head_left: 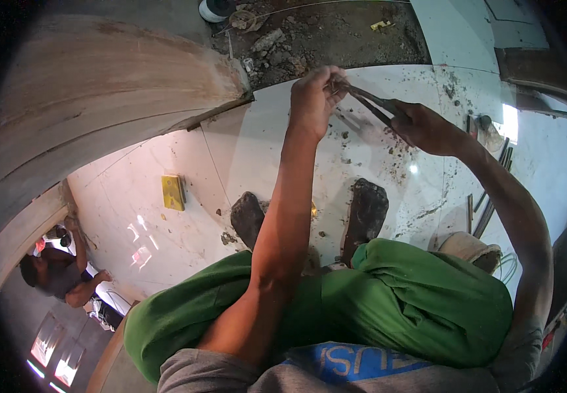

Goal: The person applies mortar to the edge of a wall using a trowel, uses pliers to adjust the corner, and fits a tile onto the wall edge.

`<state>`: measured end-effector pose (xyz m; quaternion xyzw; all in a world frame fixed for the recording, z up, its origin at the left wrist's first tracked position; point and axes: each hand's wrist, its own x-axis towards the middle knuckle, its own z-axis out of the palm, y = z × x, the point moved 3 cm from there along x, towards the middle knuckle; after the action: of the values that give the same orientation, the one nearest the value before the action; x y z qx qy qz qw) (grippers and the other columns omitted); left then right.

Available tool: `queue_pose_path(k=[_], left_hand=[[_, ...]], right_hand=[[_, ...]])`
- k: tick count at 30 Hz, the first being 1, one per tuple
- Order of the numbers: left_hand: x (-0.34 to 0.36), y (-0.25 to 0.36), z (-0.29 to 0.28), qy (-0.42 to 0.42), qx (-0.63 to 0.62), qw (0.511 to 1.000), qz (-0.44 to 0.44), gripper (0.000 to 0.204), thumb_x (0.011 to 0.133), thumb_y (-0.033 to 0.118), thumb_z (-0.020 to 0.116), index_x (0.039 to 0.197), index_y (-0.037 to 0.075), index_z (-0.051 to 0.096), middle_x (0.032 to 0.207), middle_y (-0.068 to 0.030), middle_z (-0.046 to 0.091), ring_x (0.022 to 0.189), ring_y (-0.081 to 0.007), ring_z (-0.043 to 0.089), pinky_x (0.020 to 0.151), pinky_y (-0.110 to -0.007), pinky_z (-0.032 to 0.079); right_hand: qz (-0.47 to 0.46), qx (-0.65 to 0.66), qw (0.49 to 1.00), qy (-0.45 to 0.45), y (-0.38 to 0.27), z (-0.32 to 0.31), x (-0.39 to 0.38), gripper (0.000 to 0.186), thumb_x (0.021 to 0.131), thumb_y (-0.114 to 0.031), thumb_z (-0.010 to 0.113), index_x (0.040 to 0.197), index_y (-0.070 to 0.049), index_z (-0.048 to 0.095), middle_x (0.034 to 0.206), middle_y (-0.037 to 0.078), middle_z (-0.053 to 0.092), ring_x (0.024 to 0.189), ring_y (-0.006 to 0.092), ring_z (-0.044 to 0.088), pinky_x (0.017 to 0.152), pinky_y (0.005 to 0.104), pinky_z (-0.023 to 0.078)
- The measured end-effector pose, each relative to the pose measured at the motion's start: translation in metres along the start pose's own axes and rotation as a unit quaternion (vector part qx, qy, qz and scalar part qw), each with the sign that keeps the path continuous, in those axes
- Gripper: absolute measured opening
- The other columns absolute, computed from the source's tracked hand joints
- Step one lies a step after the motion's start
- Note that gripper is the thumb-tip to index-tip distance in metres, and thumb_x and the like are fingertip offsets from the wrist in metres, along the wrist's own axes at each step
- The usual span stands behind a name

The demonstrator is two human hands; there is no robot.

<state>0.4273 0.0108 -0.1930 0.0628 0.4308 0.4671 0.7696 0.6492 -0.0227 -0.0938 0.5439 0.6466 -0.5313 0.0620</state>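
Observation:
My right hand (428, 128) is wrapped round the long handles of dark metal pincers (370, 101), which slant up and to the left. My left hand (315, 101) is closed at the jaw end, its fingers pinched around something thin and small that I cannot make out. Both hands are held out over the light floor tiles (277, 141), just short of a rough patch of bare ground (342, 39). Dark crumbs of debris are scattered on the tiles below the pincers.
My feet (365, 213) stand on the tiles. A yellow block (173, 192) lies to the left, beneath a curved wooden panel (119, 78). At right are metal bars (493, 190) and a dirty bucket (470, 250). Another person (60, 275) crouches at far left. A white bucket (215, 10) stands at the top.

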Motion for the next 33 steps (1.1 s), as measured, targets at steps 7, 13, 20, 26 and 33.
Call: queue_pose_path(k=[7,13,20,26,33], left_hand=[[-0.018,-0.022,-0.003,-0.010,0.103,0.989,-0.101,0.028,0.104,0.024,0.060,0.115,-0.001,0.067,0.108,-0.0150,0.074,0.095,-0.0226,0.072,0.078,-0.035,0.058],[-0.023,-0.029,0.021,-0.044,0.344,0.937,-0.031,0.027,0.101,0.025,0.061,0.106,0.001,0.073,0.088,-0.0008,0.066,0.071,-0.0105,0.057,0.067,-0.024,0.049],[-0.012,-0.046,0.018,0.004,0.353,0.935,0.015,0.031,0.101,0.026,0.060,0.117,0.004,0.072,0.094,-0.0033,0.070,0.082,-0.0155,0.061,0.078,-0.033,0.050],[-0.072,-0.148,0.055,-0.363,0.574,0.728,-0.095,0.025,0.096,0.025,0.066,0.108,0.005,0.077,0.093,-0.0085,0.075,0.087,-0.0158,0.065,0.081,-0.035,0.053],[-0.064,-0.116,0.058,-0.357,0.638,0.682,-0.035,0.039,0.097,0.027,0.068,0.123,-0.002,0.070,0.118,-0.0214,0.074,0.111,-0.0294,0.071,0.098,-0.040,0.052]], right_hand=[[0.041,-0.148,0.987,-0.043,0.008,0.003,-0.032,0.045,0.110,-0.023,0.044,0.153,-0.009,0.043,0.106,0.018,0.070,0.090,0.0251,0.069,0.083,0.0459,0.055],[0.056,0.248,0.967,-0.024,0.075,0.059,-0.046,0.060,0.106,-0.029,0.059,0.159,-0.008,0.038,0.119,0.015,0.067,0.107,0.0182,0.061,0.095,0.0376,0.052],[0.135,0.433,0.889,0.066,0.052,0.083,-0.065,0.050,0.107,-0.018,0.055,0.154,-0.006,0.042,0.101,0.008,0.062,0.096,0.0170,0.066,0.083,0.0348,0.054],[0.039,0.196,0.933,0.300,0.108,0.072,-0.074,0.038,0.106,-0.026,0.055,0.135,-0.002,0.056,0.084,0.002,0.057,0.078,0.0104,0.049,0.070,0.0304,0.046],[0.166,0.159,0.897,0.378,0.119,0.070,-0.097,0.044,0.103,-0.020,0.058,0.144,-0.005,0.055,0.086,0.017,0.066,0.081,0.0179,0.058,0.078,0.0376,0.051]])
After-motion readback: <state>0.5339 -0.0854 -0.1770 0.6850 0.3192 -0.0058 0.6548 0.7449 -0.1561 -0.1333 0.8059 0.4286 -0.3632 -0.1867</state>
